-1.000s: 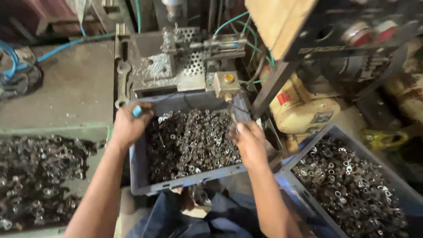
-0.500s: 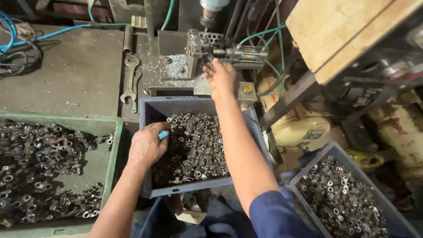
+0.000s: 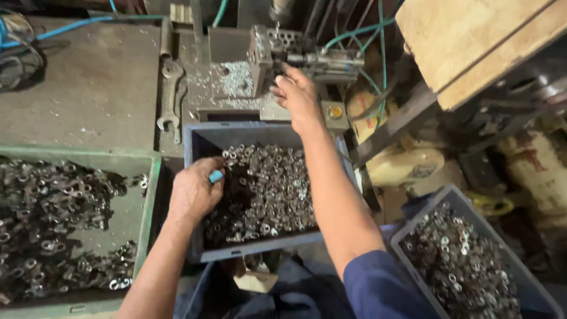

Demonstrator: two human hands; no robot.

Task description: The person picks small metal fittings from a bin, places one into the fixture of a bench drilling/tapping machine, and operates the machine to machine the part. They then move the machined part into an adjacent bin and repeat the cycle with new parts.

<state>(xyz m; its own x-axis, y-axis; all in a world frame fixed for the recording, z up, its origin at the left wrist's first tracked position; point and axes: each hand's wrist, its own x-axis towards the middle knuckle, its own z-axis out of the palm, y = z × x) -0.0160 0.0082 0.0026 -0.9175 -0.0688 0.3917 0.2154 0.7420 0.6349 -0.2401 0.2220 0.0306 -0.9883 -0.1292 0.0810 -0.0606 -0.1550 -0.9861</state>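
The left hand (image 3: pixel 195 192) dips into the grey bin (image 3: pixel 204 142) of small metal rings (image 3: pixel 271 189), fingers curled together over a clump of them — a blue band shows on one fingertip. The right hand (image 3: pixel 298 97) reaches up to the metal machine (image 3: pixel 277 53) behind the bin, its fingers bent at the fixture; whether they pinch anything, I cannot tell. A wrench (image 3: pixel 170 97) lies on the desk (image 3: pixel 88 88) — a green tray (image 3: pixel 142 236) of parts sits left.

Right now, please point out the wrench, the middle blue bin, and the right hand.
wrench (image 3: pixel 170 100), head view, on the middle of its handle.
middle blue bin (image 3: pixel 207 137), head view, on its bare back wall.
right hand (image 3: pixel 298 97), head view, on the back of the hand.
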